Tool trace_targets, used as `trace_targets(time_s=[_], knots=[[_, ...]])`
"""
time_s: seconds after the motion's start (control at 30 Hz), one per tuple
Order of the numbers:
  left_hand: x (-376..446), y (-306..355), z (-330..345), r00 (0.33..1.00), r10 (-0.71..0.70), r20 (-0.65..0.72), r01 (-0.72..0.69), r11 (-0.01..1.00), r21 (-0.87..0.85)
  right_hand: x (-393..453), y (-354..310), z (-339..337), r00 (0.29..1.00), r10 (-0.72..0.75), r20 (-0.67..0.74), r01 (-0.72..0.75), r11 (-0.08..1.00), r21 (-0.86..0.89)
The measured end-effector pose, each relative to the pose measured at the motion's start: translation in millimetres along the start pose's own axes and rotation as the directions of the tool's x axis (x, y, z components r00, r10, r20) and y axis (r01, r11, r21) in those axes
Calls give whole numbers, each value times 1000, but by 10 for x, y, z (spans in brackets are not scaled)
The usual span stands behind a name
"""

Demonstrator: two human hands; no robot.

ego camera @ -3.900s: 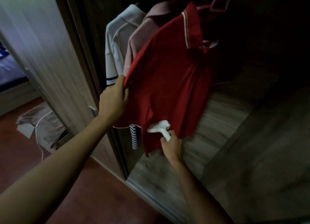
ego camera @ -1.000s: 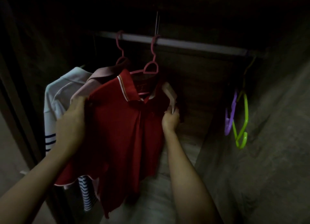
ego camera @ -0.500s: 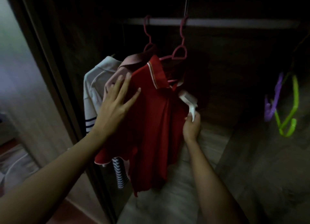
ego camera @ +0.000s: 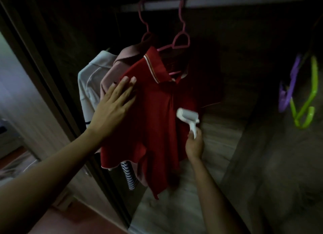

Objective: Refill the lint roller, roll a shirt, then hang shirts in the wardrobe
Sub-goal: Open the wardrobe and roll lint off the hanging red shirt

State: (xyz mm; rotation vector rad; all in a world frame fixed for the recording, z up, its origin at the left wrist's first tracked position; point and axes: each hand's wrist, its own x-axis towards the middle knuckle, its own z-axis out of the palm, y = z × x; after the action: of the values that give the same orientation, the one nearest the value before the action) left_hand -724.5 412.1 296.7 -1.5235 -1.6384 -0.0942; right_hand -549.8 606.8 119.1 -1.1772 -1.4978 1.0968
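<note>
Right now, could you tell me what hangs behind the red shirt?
Behind the red shirt hang a pink shirt and, further left, a white shirt; a striped hem shows below. The red shirt covers most of them.

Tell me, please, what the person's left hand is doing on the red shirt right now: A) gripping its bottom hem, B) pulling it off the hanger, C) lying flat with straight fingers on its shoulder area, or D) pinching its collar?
C: the left hand lies flat with straight fingers on the red shirt near its shoulder, while the right hand holds the lint roller against the front.
</note>
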Motion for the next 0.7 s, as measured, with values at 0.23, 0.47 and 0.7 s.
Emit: trace_targets(time_s=[0.23, 0.47, 0.7], knots=[[24, 49, -35, 993, -85, 87, 87, 996, -15, 10, 371, 213, 981, -112, 161, 115, 993, -13], [16, 127, -66, 982, -109, 156, 116, 993, -36, -358, 1173, 227, 966, 101, 237, -61, 984, -169], [54, 124, -72, 975, -135, 177, 144, 989, -35, 35, 463, 204, 999, 23, 40, -24, 1000, 19]])
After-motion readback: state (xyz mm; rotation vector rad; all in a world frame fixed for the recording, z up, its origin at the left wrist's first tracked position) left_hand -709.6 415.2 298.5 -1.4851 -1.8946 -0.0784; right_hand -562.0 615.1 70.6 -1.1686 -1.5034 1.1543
